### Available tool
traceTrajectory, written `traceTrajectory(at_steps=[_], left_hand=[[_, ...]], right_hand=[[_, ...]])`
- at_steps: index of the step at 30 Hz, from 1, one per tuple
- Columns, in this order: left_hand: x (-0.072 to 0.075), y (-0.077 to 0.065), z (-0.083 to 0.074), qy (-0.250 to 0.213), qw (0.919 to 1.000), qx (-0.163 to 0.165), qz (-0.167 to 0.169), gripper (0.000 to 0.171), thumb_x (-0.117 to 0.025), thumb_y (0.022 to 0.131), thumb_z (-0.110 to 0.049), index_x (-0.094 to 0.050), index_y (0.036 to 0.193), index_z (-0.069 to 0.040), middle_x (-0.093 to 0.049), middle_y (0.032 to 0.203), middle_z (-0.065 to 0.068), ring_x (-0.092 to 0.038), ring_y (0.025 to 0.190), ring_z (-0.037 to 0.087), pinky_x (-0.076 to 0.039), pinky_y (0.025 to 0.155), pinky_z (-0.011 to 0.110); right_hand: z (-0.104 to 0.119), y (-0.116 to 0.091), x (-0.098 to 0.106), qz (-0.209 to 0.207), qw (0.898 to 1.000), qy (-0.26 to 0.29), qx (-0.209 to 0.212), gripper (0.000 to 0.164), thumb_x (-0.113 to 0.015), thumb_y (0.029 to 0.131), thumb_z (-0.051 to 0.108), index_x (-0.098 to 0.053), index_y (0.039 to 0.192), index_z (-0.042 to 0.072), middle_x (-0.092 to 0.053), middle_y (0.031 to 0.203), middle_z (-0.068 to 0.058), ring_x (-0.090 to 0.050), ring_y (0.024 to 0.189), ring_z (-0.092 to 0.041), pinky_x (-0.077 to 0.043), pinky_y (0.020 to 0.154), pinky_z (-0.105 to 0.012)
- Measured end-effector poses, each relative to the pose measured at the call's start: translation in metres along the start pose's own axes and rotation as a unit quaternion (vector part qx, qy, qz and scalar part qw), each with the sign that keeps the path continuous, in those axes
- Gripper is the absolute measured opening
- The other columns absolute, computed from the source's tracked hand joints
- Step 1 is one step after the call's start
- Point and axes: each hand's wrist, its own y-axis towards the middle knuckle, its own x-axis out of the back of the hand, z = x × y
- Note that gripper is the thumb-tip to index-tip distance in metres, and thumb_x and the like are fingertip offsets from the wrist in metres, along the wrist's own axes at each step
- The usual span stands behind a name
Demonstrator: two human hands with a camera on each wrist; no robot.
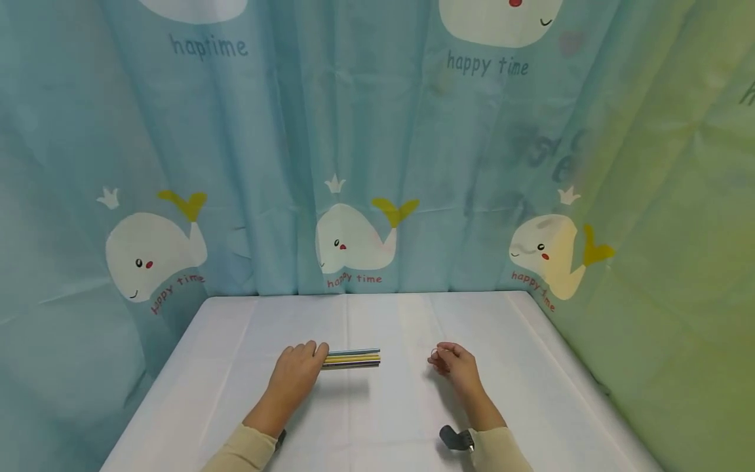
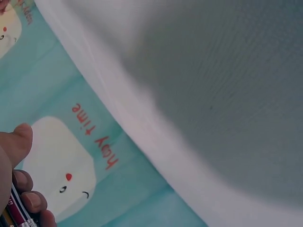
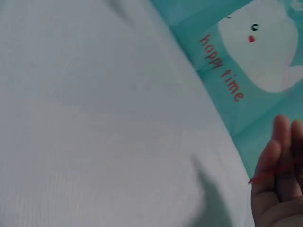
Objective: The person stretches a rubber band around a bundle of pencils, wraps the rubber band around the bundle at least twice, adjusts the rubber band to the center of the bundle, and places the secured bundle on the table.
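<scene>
My left hand (image 1: 297, 370) grips a bundle of pencils (image 1: 355, 358) just over the table, left of the middle. The pencils lie side by side, teal, yellow and dark, with their free ends pointing right. In the left wrist view, the fingers curl round the pencils (image 2: 17, 212), and one dark red barrel with lettering shows. Across from the bundle, my right hand (image 1: 460, 370) pinches a thin red rubber band (image 1: 434, 352) at its fingertips. The right wrist view has the rubber band (image 3: 265, 177) running across the fingers, partly cut off by the frame's edge.
Both hands are over a white-covered table (image 1: 395, 426). A teal curtain (image 1: 277, 164) with white whales hangs along its far edge and turns greenish on the right. A black strap end (image 1: 454, 438) sticks out by the right sleeve.
</scene>
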Motion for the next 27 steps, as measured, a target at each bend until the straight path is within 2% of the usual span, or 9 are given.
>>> traceTrajectory(at_steps=[2,4,7,10,13,17,22,25,27], left_hand=[[-0.001,-0.001,-0.001,0.0,1.0,0.002,0.0,0.034,-0.08,0.074,-0.004,-0.053,0.094,-0.007,-0.047,0.07,0.005,-0.047,0.053,0.019,-0.033,0.047,0.029],[-0.001,-0.001,-0.002,0.0,1.0,0.004,0.003,0.034,-0.081,0.074,-0.004,-0.053,0.094,-0.007,-0.047,0.07,0.005,-0.047,0.054,0.019,-0.033,0.047,0.029],[-0.001,-0.001,-0.003,-0.002,0.9999,0.006,0.008,0.035,-0.081,0.074,-0.005,-0.054,0.095,-0.007,-0.047,0.071,0.005,-0.047,0.054,0.019,-0.033,0.047,0.029],[0.0,0.0,-0.004,-0.002,0.9999,0.005,0.013,0.036,-0.082,0.073,-0.005,-0.054,0.096,-0.007,-0.047,0.071,0.004,-0.047,0.055,0.019,-0.033,0.048,0.029],[0.001,0.0,-0.004,-0.002,0.9999,0.002,0.01,0.036,-0.082,0.073,-0.005,-0.053,0.095,-0.008,-0.046,0.071,0.004,-0.047,0.055,0.019,-0.032,0.048,0.029],[0.001,0.001,-0.004,-0.003,0.9999,0.002,0.01,0.036,-0.082,0.073,-0.005,-0.053,0.094,-0.008,-0.046,0.07,0.004,-0.046,0.054,0.019,-0.032,0.048,0.029],[0.002,0.003,-0.006,-0.001,0.9993,0.001,0.036,0.036,-0.082,0.074,-0.008,-0.054,0.097,-0.01,-0.048,0.071,0.003,-0.047,0.056,0.017,-0.033,0.049,0.028],[0.004,0.006,-0.008,0.001,0.9987,-0.002,0.05,0.036,-0.082,0.075,-0.008,-0.054,0.098,-0.01,-0.048,0.072,0.002,-0.046,0.056,0.017,-0.034,0.05,0.028],[0.005,0.007,-0.009,0.001,0.9985,-0.004,0.055,0.036,-0.081,0.076,-0.008,-0.054,0.099,-0.01,-0.048,0.072,0.002,-0.046,0.056,0.016,-0.034,0.051,0.028]], right_hand=[[0.004,-0.002,0.0,-0.001,0.997,0.075,-0.021,0.028,-0.048,0.099,0.002,-0.047,0.122,-0.013,-0.064,0.095,-0.012,-0.068,0.083,-0.02,-0.054,0.071,-0.03],[0.008,-0.004,0.0,0.001,0.992,0.12,-0.03,0.029,-0.045,0.098,0.0,-0.046,0.125,-0.01,-0.063,0.103,-0.014,-0.067,0.085,-0.021,-0.054,0.069,-0.03],[0.013,-0.006,0.001,0.01,0.99,0.137,-0.033,0.032,-0.043,0.096,-0.005,-0.048,0.128,-0.004,-0.06,0.118,-0.019,-0.067,0.09,-0.023,-0.054,0.066,-0.029],[0.014,-0.007,0.002,0.025,0.994,0.102,-0.024,0.04,-0.05,0.094,-0.009,-0.049,0.132,0.0,-0.057,0.127,-0.021,-0.068,0.091,-0.024,-0.054,0.061,-0.028],[0.015,-0.009,0.001,0.045,0.997,0.061,-0.011,0.052,-0.062,0.089,-0.007,-0.048,0.137,0.005,-0.059,0.127,-0.02,-0.069,0.09,-0.025,-0.054,0.059,-0.028],[0.017,-0.013,-0.004,0.083,0.996,0.001,0.014,0.065,-0.07,0.085,0.0,-0.044,0.143,0.013,-0.06,0.126,-0.023,-0.07,0.087,-0.026,-0.055,0.059,-0.031],[0.026,-0.018,-0.018,0.128,0.989,-0.063,0.041,0.08,-0.074,0.081,-0.001,-0.035,0.149,0.017,-0.06,0.124,-0.023,-0.068,0.095,-0.03,-0.056,0.068,-0.043],[0.032,-0.021,-0.026,0.147,0.983,-0.096,0.059,0.092,-0.076,0.078,-0.004,-0.028,0.153,0.02,-0.061,0.123,-0.021,-0.065,0.102,-0.032,-0.056,0.07,-0.043],[0.035,-0.024,-0.032,0.152,0.976,-0.136,0.077,0.097,-0.079,0.077,0.0,-0.025,0.154,0.023,-0.063,0.121,-0.017,-0.065,0.103,-0.03,-0.056,0.072,-0.042]])
